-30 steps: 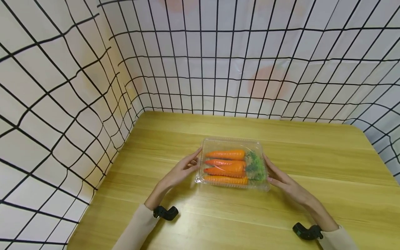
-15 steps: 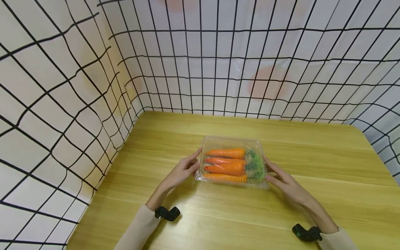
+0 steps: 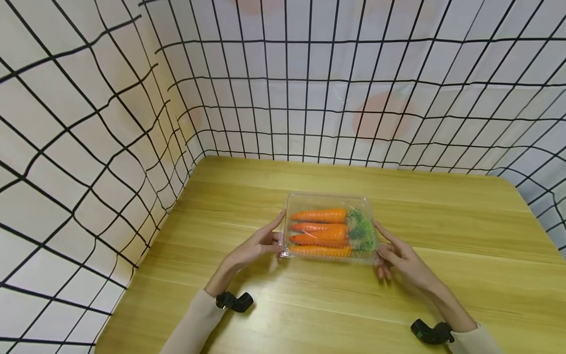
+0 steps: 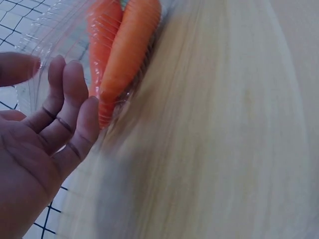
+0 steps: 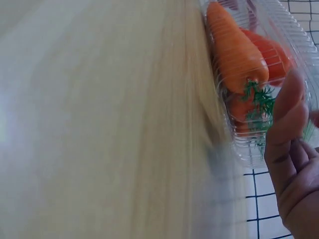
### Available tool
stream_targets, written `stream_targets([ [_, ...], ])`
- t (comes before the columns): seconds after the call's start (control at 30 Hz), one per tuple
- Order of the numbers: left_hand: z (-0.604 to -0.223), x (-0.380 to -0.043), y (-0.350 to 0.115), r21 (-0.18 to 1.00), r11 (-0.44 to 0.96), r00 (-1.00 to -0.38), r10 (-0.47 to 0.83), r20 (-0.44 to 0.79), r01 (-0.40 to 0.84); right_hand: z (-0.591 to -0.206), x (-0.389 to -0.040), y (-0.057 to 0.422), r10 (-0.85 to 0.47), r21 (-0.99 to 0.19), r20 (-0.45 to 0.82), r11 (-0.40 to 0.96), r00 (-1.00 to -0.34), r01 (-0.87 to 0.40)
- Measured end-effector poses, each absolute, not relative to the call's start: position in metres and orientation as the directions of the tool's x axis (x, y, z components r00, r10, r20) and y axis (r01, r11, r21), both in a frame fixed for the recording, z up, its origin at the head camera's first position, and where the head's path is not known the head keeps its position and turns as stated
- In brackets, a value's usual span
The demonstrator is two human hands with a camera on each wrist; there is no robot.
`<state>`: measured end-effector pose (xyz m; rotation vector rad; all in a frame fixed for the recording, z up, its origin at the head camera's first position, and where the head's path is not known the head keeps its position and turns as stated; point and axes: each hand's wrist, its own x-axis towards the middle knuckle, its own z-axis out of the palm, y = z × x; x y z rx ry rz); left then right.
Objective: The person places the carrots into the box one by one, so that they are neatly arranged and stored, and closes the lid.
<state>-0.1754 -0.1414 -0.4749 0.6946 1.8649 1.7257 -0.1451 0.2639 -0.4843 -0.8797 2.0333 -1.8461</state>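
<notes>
A clear plastic clamshell container is close over the table, with several orange carrots and their green leafy tops inside. My left hand holds its left side, index finger along the edge and thumb by the near corner. On the opposite side, my right hand holds the container the same way; a couple of its fingers show below the near right corner. In the left wrist view, the left hand's other fingers are bent beside the container wall. The right wrist view shows bent fingers next to the ribbed wall.
The wooden table extends around the container. Black wire mesh backed with pale sheeting stands along its back, left and right sides. A black wrist camera is strapped to the left wrist, another black camera to the right.
The container has shifted slightly away from me and its tilt has changed a little. Fingers of the right hand now show below its near corner; the left thumb has moved nearer the corner.
</notes>
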Motion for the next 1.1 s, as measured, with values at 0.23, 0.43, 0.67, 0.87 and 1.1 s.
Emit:
stream_targets([
  [0.23, -0.48, -0.176, -0.144, 0.998, 0.023, -0.718, 0.696, 0.023, 0.054, -0.486, -0.146, 0.266, -0.645, -0.983, 0.171, -0.059, -0.745, -0.175],
  [0.43, -0.484, -0.178, -0.145, 0.997, -0.01, -0.711, 0.7, 0.057, 0.07, -0.487, -0.146, 0.267, -0.662, -0.982, 0.187, -0.12, -0.726, -0.143],
  [0.67, -0.485, -0.177, -0.144, 0.998, -0.039, -0.716, 0.695, 0.069, 0.059, -0.491, -0.145, 0.267, -0.634, -0.983, 0.186, -0.118, -0.751, -0.144],
  [0.87, -0.486, -0.176, -0.144, 0.996, -0.061, -0.704, 0.704, 0.094, 0.072, -0.492, -0.145, 0.268, -0.623, -0.986, 0.164, -0.109, -0.765, -0.123],
  [1.1, -0.486, -0.177, -0.145, 0.996, -0.052, -0.708, 0.701, 0.091, 0.077, -0.492, -0.145, 0.269, -0.628, -0.985, 0.172, -0.107, -0.759, -0.135],
])
